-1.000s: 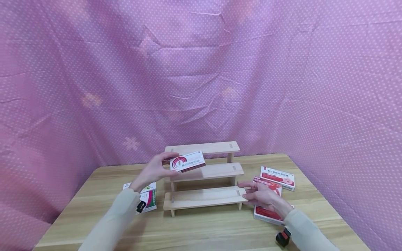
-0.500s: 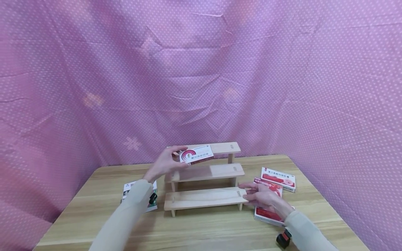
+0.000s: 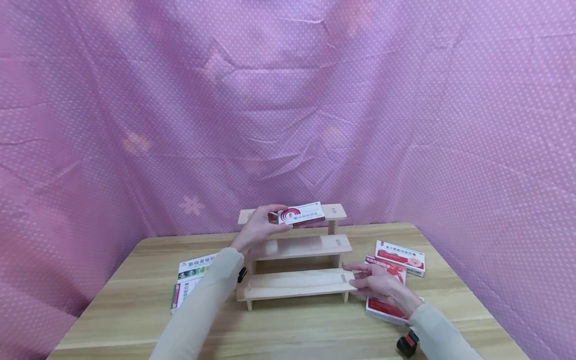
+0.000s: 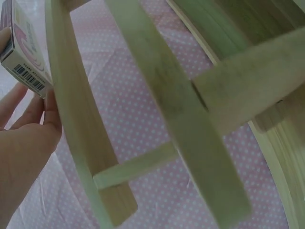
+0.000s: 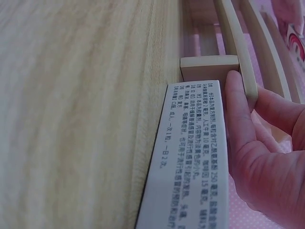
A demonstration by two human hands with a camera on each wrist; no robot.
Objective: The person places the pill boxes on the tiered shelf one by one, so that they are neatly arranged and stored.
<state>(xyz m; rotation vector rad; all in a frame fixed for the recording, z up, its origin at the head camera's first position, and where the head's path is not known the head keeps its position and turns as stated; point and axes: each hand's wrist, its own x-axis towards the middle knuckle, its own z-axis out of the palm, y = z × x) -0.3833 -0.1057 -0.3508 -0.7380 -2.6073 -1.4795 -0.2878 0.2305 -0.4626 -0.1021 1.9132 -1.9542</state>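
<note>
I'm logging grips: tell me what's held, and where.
Left hand holds a box by its left end; right hand grips the bottom shelf by its right end.

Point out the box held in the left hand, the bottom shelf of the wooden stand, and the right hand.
Held box (image 3: 304, 213): head view, on its white printed face.
Bottom shelf (image 3: 297, 283): head view, middle of its top surface.
Right hand (image 3: 381, 285): head view, back of the hand.

Pale three-tiered wooden stand (image 3: 297, 282) set on a light wooden tabletop (image 3: 288, 332)
Flat white-and-green cardboard boxes (image 3: 191, 270) are laid left, flat red-and-white cardboard boxes (image 3: 399, 256) right; a pink cloth (image 3: 288, 110) is hung behind; near the top tier (image 3: 334, 212), a flat white-and-maroon cardboard box (image 3: 303, 214) is held.
</note>
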